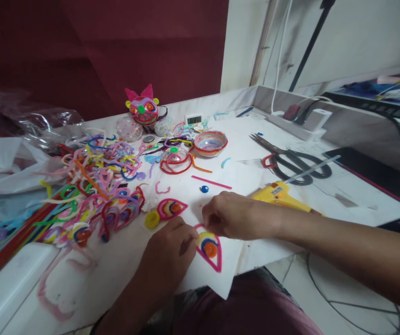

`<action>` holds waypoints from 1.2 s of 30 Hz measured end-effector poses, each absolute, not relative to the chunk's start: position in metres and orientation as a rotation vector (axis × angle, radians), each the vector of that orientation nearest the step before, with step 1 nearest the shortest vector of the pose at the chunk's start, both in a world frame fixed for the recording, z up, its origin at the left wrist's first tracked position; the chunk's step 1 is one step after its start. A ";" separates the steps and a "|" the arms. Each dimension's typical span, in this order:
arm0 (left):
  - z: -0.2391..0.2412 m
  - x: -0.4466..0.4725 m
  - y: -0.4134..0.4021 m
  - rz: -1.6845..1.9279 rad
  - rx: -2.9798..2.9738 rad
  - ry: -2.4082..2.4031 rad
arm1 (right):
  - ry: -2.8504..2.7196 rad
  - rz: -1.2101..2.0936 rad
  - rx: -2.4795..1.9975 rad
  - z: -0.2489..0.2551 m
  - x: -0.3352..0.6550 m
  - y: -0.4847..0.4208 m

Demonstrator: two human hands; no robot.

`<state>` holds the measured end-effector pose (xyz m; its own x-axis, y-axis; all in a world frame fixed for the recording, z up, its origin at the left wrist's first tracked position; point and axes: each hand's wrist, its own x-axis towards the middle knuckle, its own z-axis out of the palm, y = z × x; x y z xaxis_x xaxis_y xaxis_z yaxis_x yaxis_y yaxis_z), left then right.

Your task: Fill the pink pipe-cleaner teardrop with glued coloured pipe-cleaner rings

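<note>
On a white sheet of paper lies an eye shape of coloured pipe cleaners: pink outline, yellow and blue bands, an orange coil in the middle. My left hand has its fingers closed at the upper left of the outline, pinching the pink pipe cleaner. My right hand is closed just above the eye, its fingertips curled in on the same strip and partly hidden. Beyond my left hand sits a second pink-edged eye, with a yellow coil beside it. A blue coil lies beyond my right hand.
A yellow glue gun lies by my right forearm, with large scissors behind it. Tangled pipe cleaners cover the left side. A decorated cat-like head, a clear bowl and a small digital clock stand at the back.
</note>
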<state>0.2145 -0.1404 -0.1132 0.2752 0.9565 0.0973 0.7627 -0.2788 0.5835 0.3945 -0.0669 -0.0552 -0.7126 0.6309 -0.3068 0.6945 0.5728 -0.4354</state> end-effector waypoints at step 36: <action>-0.116 0.213 -0.142 0.716 2.158 1.460 | 2.808 -0.397 0.998 -0.064 0.414 -0.097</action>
